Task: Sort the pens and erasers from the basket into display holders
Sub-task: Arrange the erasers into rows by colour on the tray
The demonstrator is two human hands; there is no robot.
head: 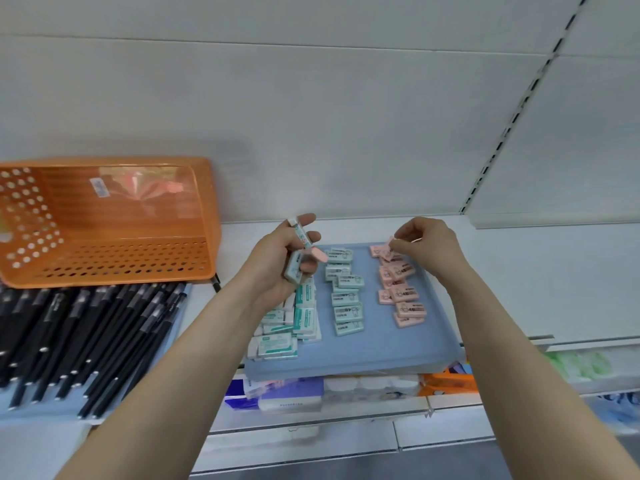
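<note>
Your left hand (pixel 284 261) curls around 3 erasers at once: a white-sleeved eraser (pixel 299 234) between the upper fingers, a loose pink eraser (pixel 320 255) jutting out by the fingertips, and a mint eraser (pixel 293 270) low in the palm. Your right hand (pixel 427 244) pinches a tilted pink eraser (pixel 390 245) just above the far end of the pink column (pixel 403 296) on the blue tray (pixel 363 351). A mint column (pixel 346 301) runs down the middle, and white erasers (pixel 280 339) pile at the tray's left edge. The orange basket (pixel 104 258) lies on its side, apparently with a clear packet (pixel 145 188) inside, and black pens (pixel 86 341) lie before it.
</note>
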